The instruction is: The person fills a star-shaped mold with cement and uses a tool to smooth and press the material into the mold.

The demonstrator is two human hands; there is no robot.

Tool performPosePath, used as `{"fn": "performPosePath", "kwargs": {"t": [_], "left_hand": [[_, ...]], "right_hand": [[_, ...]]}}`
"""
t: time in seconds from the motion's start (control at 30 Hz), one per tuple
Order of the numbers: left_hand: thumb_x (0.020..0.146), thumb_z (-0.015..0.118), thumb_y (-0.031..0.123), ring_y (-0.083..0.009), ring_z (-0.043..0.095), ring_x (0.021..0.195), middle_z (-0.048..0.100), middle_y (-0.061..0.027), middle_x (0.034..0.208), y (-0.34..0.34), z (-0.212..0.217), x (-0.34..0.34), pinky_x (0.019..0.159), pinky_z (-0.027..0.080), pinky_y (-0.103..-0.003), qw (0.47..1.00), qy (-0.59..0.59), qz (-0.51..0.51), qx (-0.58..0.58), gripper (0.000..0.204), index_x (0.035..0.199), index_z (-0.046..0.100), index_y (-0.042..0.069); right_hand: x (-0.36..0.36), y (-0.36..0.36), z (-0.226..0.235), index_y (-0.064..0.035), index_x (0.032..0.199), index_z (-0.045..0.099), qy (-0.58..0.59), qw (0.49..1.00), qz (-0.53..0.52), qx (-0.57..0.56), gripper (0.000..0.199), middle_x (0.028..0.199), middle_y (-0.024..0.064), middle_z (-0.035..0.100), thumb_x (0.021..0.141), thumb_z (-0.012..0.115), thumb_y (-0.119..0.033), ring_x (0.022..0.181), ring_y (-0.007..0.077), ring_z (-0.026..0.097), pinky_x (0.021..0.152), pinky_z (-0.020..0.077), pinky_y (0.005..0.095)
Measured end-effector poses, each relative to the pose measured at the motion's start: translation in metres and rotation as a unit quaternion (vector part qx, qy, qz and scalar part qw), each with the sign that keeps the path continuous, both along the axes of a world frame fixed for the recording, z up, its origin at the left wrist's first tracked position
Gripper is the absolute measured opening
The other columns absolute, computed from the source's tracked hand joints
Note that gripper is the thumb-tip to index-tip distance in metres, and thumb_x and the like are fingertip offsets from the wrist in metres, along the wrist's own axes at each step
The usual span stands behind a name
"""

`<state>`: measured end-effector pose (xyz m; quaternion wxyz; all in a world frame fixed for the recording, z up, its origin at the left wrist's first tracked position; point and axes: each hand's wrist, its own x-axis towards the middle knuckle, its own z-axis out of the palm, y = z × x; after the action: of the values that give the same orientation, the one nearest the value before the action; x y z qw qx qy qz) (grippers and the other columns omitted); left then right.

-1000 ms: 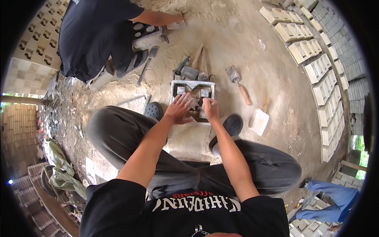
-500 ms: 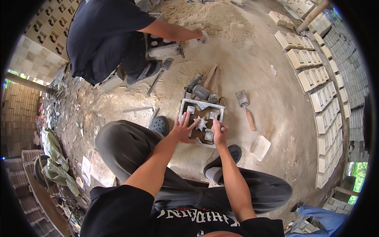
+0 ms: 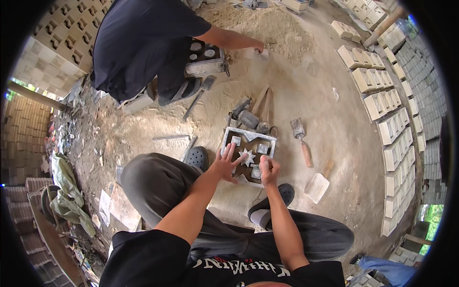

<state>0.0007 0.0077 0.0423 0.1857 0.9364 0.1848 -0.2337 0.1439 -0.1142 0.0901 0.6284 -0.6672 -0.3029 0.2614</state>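
Observation:
A square metal mould (image 3: pixel 273 149) lies on the ground between my feet, with a star-shaped piece (image 3: pixel 246 157) at its middle, small square blocks (image 3: pixel 262 149) around it and dark material between them. My left hand (image 3: pixel 224 165) rests over the mould's left side, fingers spread. At the lower right corner, my right hand (image 3: pixel 269 171) is closed beside another square block (image 3: pixel 256 172). Its fingers hide whatever they may hold.
A trowel (image 3: pixel 305 154) and a pale flat-bladed tool (image 3: pixel 317 188) lie to the right. Mallet-like tools (image 3: pixel 248 118) lie beyond the mould. Farther left, a co-worker's hand (image 3: pixel 258 47) touches the ground beside sand. Rows of pale blocks (image 3: pixel 394 156) line the right.
My right hand has turned, and the rounded tool end that showed beside it is now out of sight. The left hand stays spread on the mould. The whole view has shifted slightly.

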Motion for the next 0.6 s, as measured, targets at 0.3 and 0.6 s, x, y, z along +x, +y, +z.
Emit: {"fn": "performPosePath", "kwargs": {"t": [0.3,0.6], "left_hand": [[0.056,0.070,0.071,-0.0445,-0.012,0.139,-0.020,-0.0303,0.147,0.000,0.000,-0.003,0.106,0.012,-0.064,1.000,0.017,0.005,-0.013,0.125,0.147,-0.008,0.035],[0.055,0.070,0.073,-0.0470,-0.008,0.139,-0.017,-0.0313,0.147,0.000,-0.010,0.000,0.105,0.013,-0.065,1.000,-0.026,0.004,-0.001,0.125,0.148,-0.003,0.033]], "right_hand": [[0.000,0.009,0.015,-0.0093,0.050,0.035,0.082,0.996,-0.041,0.012,0.047,0.048,-0.0034,0.036,0.093,0.051,-0.022,0.043,0.0062,0.031,0.042,0.0202,0.0274],[0.046,0.002,0.006,-0.0166,0.052,0.029,0.261,0.955,-0.119,0.080,0.047,0.047,-0.0052,0.030,0.091,0.055,-0.024,0.040,0.0084,0.028,0.040,0.0206,0.0281]]}}
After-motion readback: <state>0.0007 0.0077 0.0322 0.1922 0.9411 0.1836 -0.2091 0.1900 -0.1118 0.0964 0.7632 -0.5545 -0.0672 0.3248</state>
